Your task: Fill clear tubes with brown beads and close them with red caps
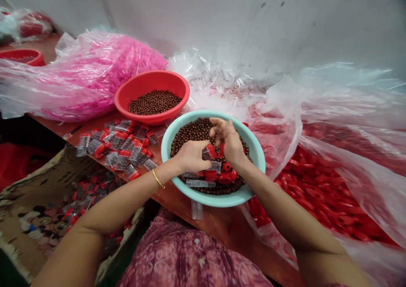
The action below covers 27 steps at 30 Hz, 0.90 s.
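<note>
My left hand (192,156) is closed on a small clear container with a red top (208,152), held over the pale blue basin (167,145). Close beside it, my right hand (231,142) hangs over the brown beads (193,131) in the basin. Its fingers are bent and partly smeared by motion, so I cannot make out whether they grip anything. A bit of red shows between the hands. Below them, several clear containers (200,183) and red caps (226,177) lie on the beads.
Left of the basin are a pile of red-capped containers (122,151) and a red basin (119,97) of beads. A bag of pink pieces (104,67) lies behind. Red parts in plastic (317,194) fill the right. A cardboard box (19,198) stands lower left.
</note>
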Each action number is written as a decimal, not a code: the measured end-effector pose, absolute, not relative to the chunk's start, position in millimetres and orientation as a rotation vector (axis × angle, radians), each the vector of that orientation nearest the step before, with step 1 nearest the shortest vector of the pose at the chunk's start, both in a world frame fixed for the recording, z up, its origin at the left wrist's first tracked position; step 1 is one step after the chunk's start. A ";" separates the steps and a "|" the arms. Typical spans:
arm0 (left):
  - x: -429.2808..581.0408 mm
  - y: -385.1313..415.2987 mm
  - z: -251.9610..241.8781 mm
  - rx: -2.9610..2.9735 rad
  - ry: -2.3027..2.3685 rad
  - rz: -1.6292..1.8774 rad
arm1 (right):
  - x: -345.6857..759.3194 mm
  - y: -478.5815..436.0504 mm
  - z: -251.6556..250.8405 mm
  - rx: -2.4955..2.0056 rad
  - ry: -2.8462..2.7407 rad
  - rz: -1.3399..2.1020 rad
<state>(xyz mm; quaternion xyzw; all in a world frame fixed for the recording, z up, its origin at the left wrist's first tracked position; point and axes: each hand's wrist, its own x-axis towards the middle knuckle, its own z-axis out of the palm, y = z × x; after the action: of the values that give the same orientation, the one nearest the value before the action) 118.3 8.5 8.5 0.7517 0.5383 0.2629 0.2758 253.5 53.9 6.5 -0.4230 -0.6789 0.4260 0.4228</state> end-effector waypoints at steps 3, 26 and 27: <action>123.8 6.3 8.4 2.112 1.464 0.592 | 240.4 59.4 4.2 -1.040 -1.585 1.363; 69.3 -21.4 35.0 2.075 2.080 0.775 | 313.1 70.1 19.9 -1.036 -2.232 1.034; 50.6 -25.3 36.2 2.021 2.227 0.684 | 324.7 68.9 19.2 -1.034 -2.432 0.945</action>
<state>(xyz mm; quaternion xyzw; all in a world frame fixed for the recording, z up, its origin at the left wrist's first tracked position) 50.6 -25.3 36.2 0.6549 0.7219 0.2216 0.0286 324.7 68.9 19.2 -0.3634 -0.8545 0.3318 0.1665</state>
